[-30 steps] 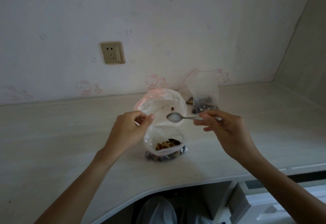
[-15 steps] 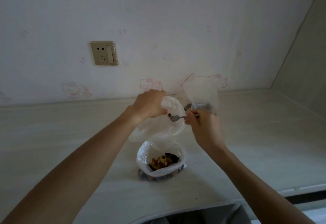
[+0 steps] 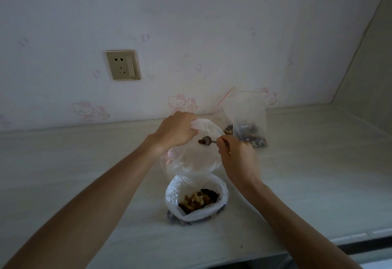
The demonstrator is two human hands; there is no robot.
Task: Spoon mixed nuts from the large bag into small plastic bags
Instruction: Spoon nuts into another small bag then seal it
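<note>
My left hand grips the far rim of a clear small plastic bag and holds its mouth open above the counter. My right hand pinches the handle of a metal spoon, whose bowl sits at the bag's mouth with a dark nut at its tip. Below them stands the large bag, its white rim rolled down, with mixed nuts showing inside. Another zip bag with nuts in its bottom stands behind my right hand.
The pale counter runs to a wall with a power socket. The counter's front edge curves along the bottom right. A slanted side wall closes the right end.
My left hand has gone up and away from me with the small bag's rim. The spoon has moved from above the large bag to the small bag's mouth. The view has tilted down.
</note>
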